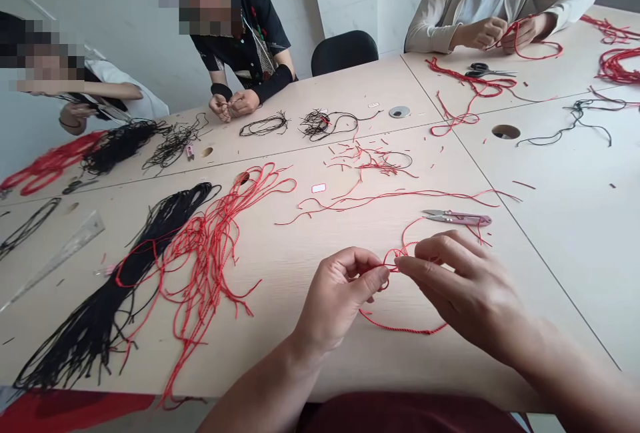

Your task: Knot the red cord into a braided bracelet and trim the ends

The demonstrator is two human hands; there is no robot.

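Between my two hands a thin red cord (404, 331) is pinched, its twisted lower part looping down onto the table. My left hand (343, 293) closes thumb and forefinger on the cord. Just to the right, my right hand (463, 286) has its fingertips together on the same cord, close to the left thumb. Some of the cord behind the fingers is hidden. Thread snips (457, 217) with pinkish handles lie beyond my right hand, beside short red offcuts.
At left lie a bundle of black cords (150, 253) and a tangle of red cords (205, 253). A clear triangular ruler (65, 253) lies farther left. Long red strands (400, 196) and scraps cross the middle. Several people sit across the table, some handling cords. Black-handled scissors (485, 71) lie far right.
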